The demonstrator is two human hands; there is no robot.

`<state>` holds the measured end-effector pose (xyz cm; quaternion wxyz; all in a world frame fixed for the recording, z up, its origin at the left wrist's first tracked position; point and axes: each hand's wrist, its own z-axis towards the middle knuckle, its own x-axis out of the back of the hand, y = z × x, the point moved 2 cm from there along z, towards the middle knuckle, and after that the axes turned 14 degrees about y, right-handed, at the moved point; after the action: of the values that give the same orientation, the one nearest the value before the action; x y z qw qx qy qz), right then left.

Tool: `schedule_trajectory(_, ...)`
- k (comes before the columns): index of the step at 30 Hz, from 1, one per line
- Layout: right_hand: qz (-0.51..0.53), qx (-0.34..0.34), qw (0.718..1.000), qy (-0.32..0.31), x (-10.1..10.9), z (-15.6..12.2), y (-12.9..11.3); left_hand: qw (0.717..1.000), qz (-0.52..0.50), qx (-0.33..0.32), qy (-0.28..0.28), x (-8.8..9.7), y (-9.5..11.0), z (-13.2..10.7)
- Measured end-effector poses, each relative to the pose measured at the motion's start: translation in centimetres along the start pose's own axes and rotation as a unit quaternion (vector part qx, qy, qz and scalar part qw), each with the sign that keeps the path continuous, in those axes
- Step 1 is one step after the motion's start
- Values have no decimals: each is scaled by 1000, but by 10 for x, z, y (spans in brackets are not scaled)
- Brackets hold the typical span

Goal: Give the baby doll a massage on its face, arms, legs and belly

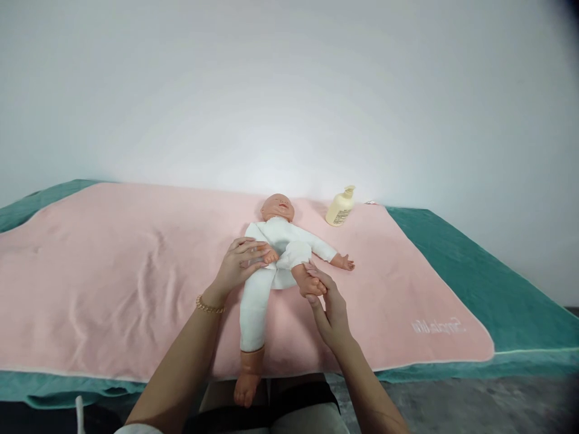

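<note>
A baby doll (277, 238) in white clothes lies face up on a pink towel (113, 283). My left hand (239, 265), with a gold bracelet at the wrist, rests on the doll's hip and upper thigh, fingers curled over the doll's small hand. My right hand (326, 301) grips the doll's bent leg by the foot, holding it raised. The doll's other leg (253, 313) stretches straight toward me, its bare foot hanging past the bed's front edge.
A cream pump bottle (340, 207) lies tilted on the towel just right of the doll's head. The towel covers a green-sheeted bed (497, 283) set against a plain white wall. My knees are under the front edge.
</note>
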<state>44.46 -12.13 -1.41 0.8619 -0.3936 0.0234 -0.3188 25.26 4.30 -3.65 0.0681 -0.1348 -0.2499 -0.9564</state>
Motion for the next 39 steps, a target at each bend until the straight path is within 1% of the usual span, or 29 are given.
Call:
schedule_trajectory(6, 0, -4, 1000, -4, 2, -3, -3, 999, -19, 23, 31, 2, -1, 1)
schedule_trajectory(9, -5, -2, 1000, -11, 6, -5, -9, 997, -28, 50, 60, 6, 1, 3)
schedule_trajectory(13, -16, 6, 999, -30, 14, -9, -19, 985, -62, 118, 112, 11, 1, 3)
schedule_trajectory(16, -27, 24, 998, -50, 20, -13, -24, 960, -101, 211, 156, 15, -2, 3)
schedule_trajectory(18, -38, 39, 997, -58, 24, -16, -26, 931, -135, 286, 183, 18, -3, 3)
schedule_trajectory(20, -50, 51, 996, -61, 28, -18, -28, 897, -166, 347, 219, 20, -2, 5)
schedule_trajectory(23, -58, 61, 995, -60, 34, -23, -30, 851, -196, 396, 285, 25, -5, 6)
schedule_trajectory(25, -59, 66, 994, -65, 36, -27, -30, 816, -227, 423, 323, 27, -12, 5)
schedule_trajectory(26, -59, 68, 994, -67, 37, -29, -30, 791, -249, 442, 341, 28, -16, 4)
schedule_trajectory(29, -66, 70, 993, -68, 39, -38, -28, 701, -318, 509, 385, 30, -31, -1)
schedule_trajectory(31, -74, 66, 993, -67, 42, -46, -26, 645, -345, 546, 408, 32, -37, -4)
schedule_trajectory(34, -77, 76, 991, -78, 44, -59, -22, 579, -359, 581, 445, 35, -43, -7)
schedule_trajectory(36, -82, 93, 988, -89, 44, -67, -21, 550, -369, 593, 458, 35, -45, -8)
schedule_trajectory(39, -101, 109, 985, -91, 42, -78, -18, 535, -381, 596, 462, 33, -48, -10)
